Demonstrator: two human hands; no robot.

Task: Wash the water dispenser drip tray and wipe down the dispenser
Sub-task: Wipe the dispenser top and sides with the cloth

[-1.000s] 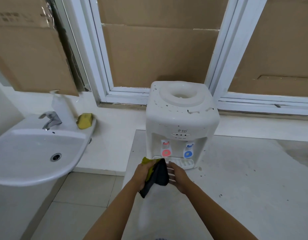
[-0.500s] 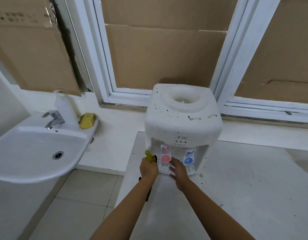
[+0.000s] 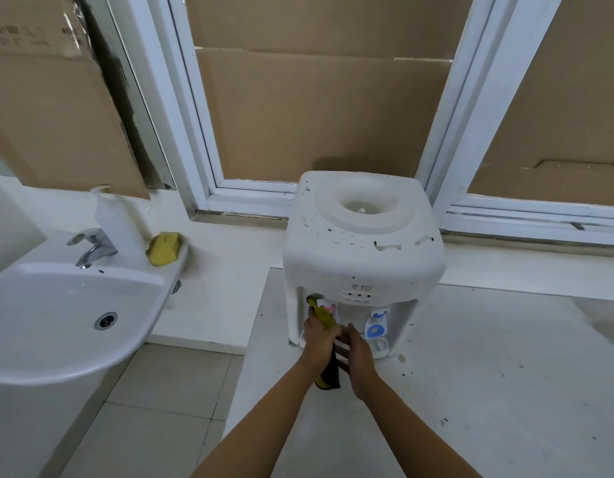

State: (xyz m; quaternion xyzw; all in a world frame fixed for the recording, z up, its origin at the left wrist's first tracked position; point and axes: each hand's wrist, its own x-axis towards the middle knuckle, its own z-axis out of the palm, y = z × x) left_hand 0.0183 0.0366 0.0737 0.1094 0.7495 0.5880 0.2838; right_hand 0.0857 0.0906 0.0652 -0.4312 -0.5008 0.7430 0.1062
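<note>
The white water dispenser (image 3: 360, 250) stands on a white slab, its top speckled with dark spots. My left hand (image 3: 319, 343) grips a yellow and black cloth (image 3: 330, 376) and pushes its yellow end up into the recess against the red tap (image 3: 329, 307), which is mostly hidden. The cloth's black end hangs below my wrist. My right hand (image 3: 357, 353) lies beside it with straight fingers at the front of the drip tray (image 3: 381, 346), whose right part shows under the blue tap (image 3: 376, 327).
To the left are a white sink (image 3: 74, 305) with a metal faucet (image 3: 91, 248), a clear bottle (image 3: 115, 219) and a yellow sponge (image 3: 164, 248) on its rim. The white slab (image 3: 488, 374) stretches right. Tiled floor (image 3: 160, 391) lies below. Cardboard-covered windows stand behind.
Both hands moved forward to the dispenser's recess. My left hand lifted the cloth from in front of the tray up to the red tap. My head came closer.
</note>
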